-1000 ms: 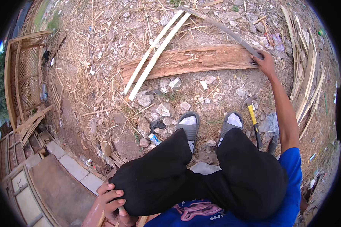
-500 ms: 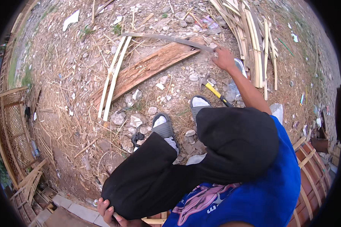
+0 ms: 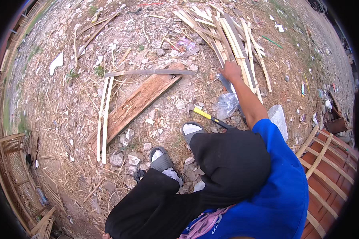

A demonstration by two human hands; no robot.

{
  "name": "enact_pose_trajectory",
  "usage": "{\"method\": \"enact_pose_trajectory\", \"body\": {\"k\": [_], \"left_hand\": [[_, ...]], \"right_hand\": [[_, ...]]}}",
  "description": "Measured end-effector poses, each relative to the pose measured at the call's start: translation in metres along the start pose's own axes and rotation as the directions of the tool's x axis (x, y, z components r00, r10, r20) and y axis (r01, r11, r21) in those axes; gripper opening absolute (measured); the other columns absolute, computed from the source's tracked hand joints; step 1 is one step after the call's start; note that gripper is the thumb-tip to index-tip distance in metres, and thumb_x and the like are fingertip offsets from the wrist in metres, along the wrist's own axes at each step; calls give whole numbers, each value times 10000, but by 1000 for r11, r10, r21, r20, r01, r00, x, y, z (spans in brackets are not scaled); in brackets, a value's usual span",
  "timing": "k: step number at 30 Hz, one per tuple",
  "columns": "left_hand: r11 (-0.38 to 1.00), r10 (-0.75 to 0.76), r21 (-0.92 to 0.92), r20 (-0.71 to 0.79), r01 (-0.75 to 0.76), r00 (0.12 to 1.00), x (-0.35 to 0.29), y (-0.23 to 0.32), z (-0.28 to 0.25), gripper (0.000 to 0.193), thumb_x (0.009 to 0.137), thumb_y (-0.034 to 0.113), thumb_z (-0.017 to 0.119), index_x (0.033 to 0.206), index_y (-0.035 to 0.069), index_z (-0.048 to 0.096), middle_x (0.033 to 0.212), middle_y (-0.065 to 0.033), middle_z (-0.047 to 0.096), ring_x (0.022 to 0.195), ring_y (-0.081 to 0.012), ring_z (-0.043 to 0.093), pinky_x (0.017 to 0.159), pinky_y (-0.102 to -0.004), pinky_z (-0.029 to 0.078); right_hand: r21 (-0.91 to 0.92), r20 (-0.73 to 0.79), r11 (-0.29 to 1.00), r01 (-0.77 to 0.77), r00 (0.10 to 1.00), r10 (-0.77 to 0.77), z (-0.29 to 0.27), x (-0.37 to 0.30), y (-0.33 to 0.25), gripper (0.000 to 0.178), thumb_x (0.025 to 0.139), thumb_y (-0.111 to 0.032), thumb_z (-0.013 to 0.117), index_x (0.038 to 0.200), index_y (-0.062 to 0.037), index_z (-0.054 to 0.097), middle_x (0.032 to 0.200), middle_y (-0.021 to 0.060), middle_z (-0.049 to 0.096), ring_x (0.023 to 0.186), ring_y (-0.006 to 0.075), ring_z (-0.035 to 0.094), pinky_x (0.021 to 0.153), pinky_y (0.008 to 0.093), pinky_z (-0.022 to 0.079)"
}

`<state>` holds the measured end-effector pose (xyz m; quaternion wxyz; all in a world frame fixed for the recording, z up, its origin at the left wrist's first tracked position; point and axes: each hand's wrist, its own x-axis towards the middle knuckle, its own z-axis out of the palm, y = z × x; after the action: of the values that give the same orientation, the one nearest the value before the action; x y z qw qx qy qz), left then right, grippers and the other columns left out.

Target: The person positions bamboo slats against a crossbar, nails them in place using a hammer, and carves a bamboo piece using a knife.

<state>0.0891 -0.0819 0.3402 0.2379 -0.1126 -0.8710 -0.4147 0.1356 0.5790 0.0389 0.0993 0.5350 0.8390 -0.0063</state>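
My right hand (image 3: 231, 72) reaches down to the near left edge of a pile of long wooden strips (image 3: 238, 46). Its fingertips are hidden against the wood, so I cannot tell whether they grip a strip. A greyish wooden strip (image 3: 149, 72) lies crosswise over the end of a weathered plank (image 3: 137, 102) and at the far ends of two pale strips (image 3: 105, 119). Of my left hand (image 3: 106, 236), only a sliver shows by my left knee at the lower edge. Nearer to me than the right hand lies a yellow-handled claw hammer (image 3: 203, 113).
Beside the hammer is a crumpled clear plastic bag (image 3: 226, 105). A large pale stone (image 3: 278, 120) sits right of my arm. Lattice frames stand at left (image 3: 18, 175) and lower right (image 3: 327, 167). Stones and dry straw cover the ground around my sandals (image 3: 163, 159).
My right hand has let go of the greyish strip and moved right to the pile. The left hand has mostly dropped out of view as the view shifted.
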Motion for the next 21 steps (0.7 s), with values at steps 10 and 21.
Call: {"method": "enact_pose_trajectory", "body": {"k": [10, 21], "left_hand": [[996, -22, 85, 78, 15, 997, 1, 12, -3, 436, 955, 354, 541, 1060, -58, 640, 1111, -205, 651, 1056, -344, 603, 979, -484, 445], [993, -42, 110, 88, 32, 995, -2, 4, -10, 324, 999, 245, 536, 1100, -42, 647, 1142, -193, 657, 1048, -331, 609, 982, -448, 445]], "right_hand": [[637, 1, 767, 71, 996, -93, -11, 36, 11, 292, 950, -293, 619, 903, -16, 699, 846, 146, 746, 673, 219, 707, 636, 367, 556], [894, 316, -251, -371, 920, -231, -52, -38, -13, 158, 987, -230, 607, 1024, -76, 598, 893, 25, 661, 717, 98, 550, 651, 291, 462]]}}
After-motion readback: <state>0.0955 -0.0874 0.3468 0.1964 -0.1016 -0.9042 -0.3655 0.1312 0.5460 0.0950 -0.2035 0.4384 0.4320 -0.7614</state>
